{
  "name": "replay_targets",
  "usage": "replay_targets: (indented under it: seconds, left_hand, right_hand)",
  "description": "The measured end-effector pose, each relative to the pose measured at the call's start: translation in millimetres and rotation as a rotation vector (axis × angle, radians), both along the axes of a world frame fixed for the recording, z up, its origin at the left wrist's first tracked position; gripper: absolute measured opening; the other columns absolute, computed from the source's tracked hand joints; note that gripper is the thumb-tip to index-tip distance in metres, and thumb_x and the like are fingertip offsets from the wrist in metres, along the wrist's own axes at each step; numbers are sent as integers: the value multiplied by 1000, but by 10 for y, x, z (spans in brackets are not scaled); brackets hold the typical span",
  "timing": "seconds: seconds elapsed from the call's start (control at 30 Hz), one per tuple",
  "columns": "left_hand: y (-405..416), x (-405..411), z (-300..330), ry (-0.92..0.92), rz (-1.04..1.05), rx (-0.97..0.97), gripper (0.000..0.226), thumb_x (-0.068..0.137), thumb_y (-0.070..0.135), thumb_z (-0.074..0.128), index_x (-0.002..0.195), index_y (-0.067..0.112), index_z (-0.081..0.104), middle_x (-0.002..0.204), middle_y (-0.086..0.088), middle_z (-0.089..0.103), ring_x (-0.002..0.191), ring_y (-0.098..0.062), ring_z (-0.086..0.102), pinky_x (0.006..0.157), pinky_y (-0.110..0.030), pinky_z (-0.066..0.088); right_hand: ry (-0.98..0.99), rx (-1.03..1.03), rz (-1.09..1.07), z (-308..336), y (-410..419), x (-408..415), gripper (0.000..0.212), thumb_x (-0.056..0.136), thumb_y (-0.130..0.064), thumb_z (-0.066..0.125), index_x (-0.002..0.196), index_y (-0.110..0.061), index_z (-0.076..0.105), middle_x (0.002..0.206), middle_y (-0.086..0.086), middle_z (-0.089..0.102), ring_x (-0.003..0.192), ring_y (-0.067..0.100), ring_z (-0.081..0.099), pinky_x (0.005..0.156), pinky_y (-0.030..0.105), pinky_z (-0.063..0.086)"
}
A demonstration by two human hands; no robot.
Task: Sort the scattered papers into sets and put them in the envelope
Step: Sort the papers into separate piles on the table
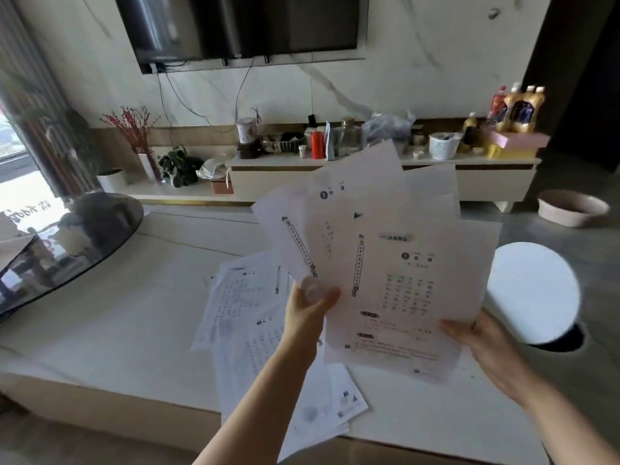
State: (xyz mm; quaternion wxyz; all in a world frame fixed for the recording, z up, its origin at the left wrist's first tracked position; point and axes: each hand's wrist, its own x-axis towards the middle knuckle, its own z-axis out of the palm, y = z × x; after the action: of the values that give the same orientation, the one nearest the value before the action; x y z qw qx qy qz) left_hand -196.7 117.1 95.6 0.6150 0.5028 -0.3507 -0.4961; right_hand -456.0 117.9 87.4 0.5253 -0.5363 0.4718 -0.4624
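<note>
Head view: a person holds a fan of printed papers (385, 263) above a pale marble counter (117, 313), with both arms reaching in from the bottom edge of the frame. The left hand (308, 307) pinches the lower corners of the fan's left sheets, its grip pressed together on the paper with the thumb on the near face. The right hand (483, 344) supports the lower right edge of the front sheet from beneath, thumb lying on top; how far the fingers behind the paper are curled cannot be told. More loose sheets (255, 330) lie overlapping on the counter directly below the fan, some hanging past the counter's near edge. Left of the fan, a dark glass round top (67, 246) overlaps the counter. Right of the fan, beyond the counter's end, stands a white round stool (533, 293). Behind the fan, a low TV cabinet (369, 176) crowded with bottles and jars runs along the wall beneath a mounted television (241, 25).
</note>
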Motion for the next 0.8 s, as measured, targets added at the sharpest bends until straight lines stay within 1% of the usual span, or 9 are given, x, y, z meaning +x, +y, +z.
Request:
replay_targets:
  seconds: [0.1,0.23,0.3,0.37,0.43,0.5,0.57,0.7,0.8]
  left_hand:
    - [49,-232,34,-27,-10,-15,28,80,3,72,103,12,57,101,-7,70,96,-24,67,82,-32,56]
    - [150,-535,-95,-104,-183,4,46,78,4,74,117,17,54,108,-1,69,96,-11,67,74,-20,55]
    - [160,-651,-135,-177,-209,-1,48,79,2,73,120,16,51,111,-1,67,97,-6,65,72,-14,53]
    - [124,-704,-131,-252,-196,-29,45,80,2,71,116,21,50,109,3,66,96,-5,63,75,-14,53]
    - [53,-716,-99,-310,-196,-62,44,82,3,70,110,28,48,108,4,64,99,-10,63,83,-25,55]
    - [-3,-724,-55,-339,-210,-67,45,81,7,72,109,30,46,110,2,63,101,-14,63,87,-36,56]
    - [-28,-730,-58,-360,-226,-38,48,79,9,74,114,25,44,111,2,62,102,-13,62,89,-37,55]
    - [-16,-718,-199,-367,-285,23,55,78,11,76,122,17,42,116,-1,61,105,-13,62,88,-31,55]
    - [-47,-691,-267,-289,-274,38,49,78,9,76,117,20,47,112,1,65,100,-10,65,82,-24,55]
  right_hand:
    - [-17,-54,-83,77,59,-171,40,79,-5,66,114,-21,58,105,-5,72,96,11,67,76,29,55]
    - [23,-63,-166,-49,95,-276,46,78,10,64,113,-17,52,90,-14,72,87,0,66,71,13,52]
    - [25,-71,-204,-124,109,-316,44,80,14,60,110,-16,52,85,-17,72,80,-6,66,71,12,51]
    - [11,-87,-232,-122,111,-354,43,82,11,59,116,-14,51,93,-11,70,83,-8,65,74,11,49]
    - [1,-116,-243,-67,82,-383,44,85,7,59,122,-14,48,105,-9,65,89,-9,63,77,7,48]
    - [11,-140,-244,-18,46,-403,46,84,4,61,123,-17,49,110,-7,65,99,-2,63,86,15,48]
    - [10,-131,-238,-48,18,-435,45,83,3,63,122,-15,50,112,-3,66,103,9,63,88,25,49]
    - [-48,-65,-251,-195,4,-464,35,83,6,61,106,-19,51,102,-3,66,97,14,62,70,18,52]
    - [-62,-54,-249,-230,-44,-482,36,85,5,59,109,-20,51,104,-6,65,95,4,62,76,22,48]
